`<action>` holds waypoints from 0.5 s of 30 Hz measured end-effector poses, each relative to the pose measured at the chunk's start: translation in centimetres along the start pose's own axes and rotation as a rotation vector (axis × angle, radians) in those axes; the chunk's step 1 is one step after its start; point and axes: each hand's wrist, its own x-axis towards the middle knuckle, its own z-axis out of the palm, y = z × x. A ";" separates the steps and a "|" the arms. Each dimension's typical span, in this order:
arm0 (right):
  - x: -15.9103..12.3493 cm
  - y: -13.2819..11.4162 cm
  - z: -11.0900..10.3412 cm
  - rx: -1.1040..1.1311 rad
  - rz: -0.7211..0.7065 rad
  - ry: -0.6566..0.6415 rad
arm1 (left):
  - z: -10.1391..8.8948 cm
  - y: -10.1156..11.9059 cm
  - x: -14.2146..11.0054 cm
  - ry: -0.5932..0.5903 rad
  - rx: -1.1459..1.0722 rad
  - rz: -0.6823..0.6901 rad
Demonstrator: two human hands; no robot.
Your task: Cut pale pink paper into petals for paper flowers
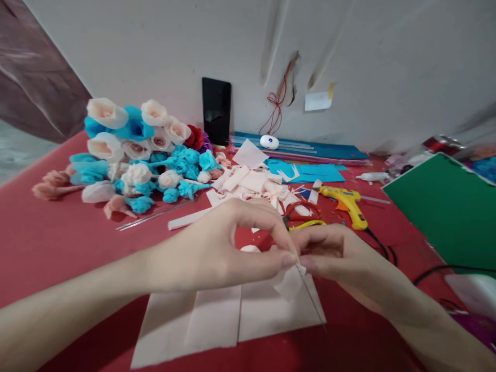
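My left hand (228, 248) reaches in from the left, with thumb and fingertips pinched at the top of a thin wire (313, 298). The wire slants down to the right. A small pale crepe paper piece (289, 283) hangs by the wire's top end, partly behind my fingers. From the right, my right hand (341, 256) meets the left, its thumb and fingers closed on the edge of that paper. The fingertips touch, so the exact hold is partly hidden. Below them, pale paper sheets (217, 318) lie overlapping on the red tabletop (77, 248).
Blue, white and pink paper flowers (135, 150) are heaped at the back left. Behind my hands lie paper scraps (251, 181), scissors (304, 210) and a yellow glue gun (344, 201). A black phone (216, 111) leans on the wall; a green board (445, 206) stands at right.
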 end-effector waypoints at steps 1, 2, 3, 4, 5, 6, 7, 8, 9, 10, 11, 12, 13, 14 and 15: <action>0.0 0.0 0.0 0.003 0.005 -0.007 | 0.0 0.0 0.0 -0.001 0.005 0.004; 0.0 0.0 0.0 0.011 0.008 -0.011 | 0.0 0.0 -0.1 -0.001 0.011 0.007; 0.0 0.0 0.0 0.023 0.010 -0.016 | -0.1 0.1 -0.1 -0.001 0.020 0.009; 0.0 0.0 0.0 0.040 0.009 -0.019 | -0.1 0.1 -0.1 -0.001 0.030 0.006; 0.1 0.0 0.0 0.055 0.008 -0.022 | -0.1 0.1 -0.1 -0.002 0.039 0.002; 0.1 -0.1 0.1 0.062 0.010 -0.027 | -0.1 0.1 0.0 0.000 0.044 -0.002; 0.1 -0.1 0.2 0.063 0.014 -0.028 | -0.1 0.1 0.0 0.007 0.046 -0.007; 0.1 -0.2 0.3 0.060 0.021 -0.021 | -0.1 0.1 0.1 0.012 0.044 -0.013; 0.1 -0.3 0.3 0.059 0.028 -0.013 | -0.1 0.0 0.2 0.016 0.039 -0.016; 0.1 -0.3 0.4 0.062 0.033 -0.002 | 0.0 0.0 0.2 0.018 0.033 -0.017; 0.1 -0.3 0.4 0.071 0.034 0.006 | 0.0 -0.1 0.3 0.019 0.029 -0.017; 0.1 -0.3 0.5 0.084 0.032 0.010 | 0.1 -0.1 0.3 0.018 0.027 -0.018; 0.1 -0.2 0.4 0.096 0.025 0.005 | 0.1 -0.1 0.3 0.017 0.026 -0.021; 0.0 -0.2 0.4 0.100 0.021 -0.007 | 0.1 -0.2 0.3 0.018 0.025 -0.024; 0.0 -0.1 0.3 0.098 0.014 -0.018 | 0.2 -0.2 0.2 0.022 0.022 -0.030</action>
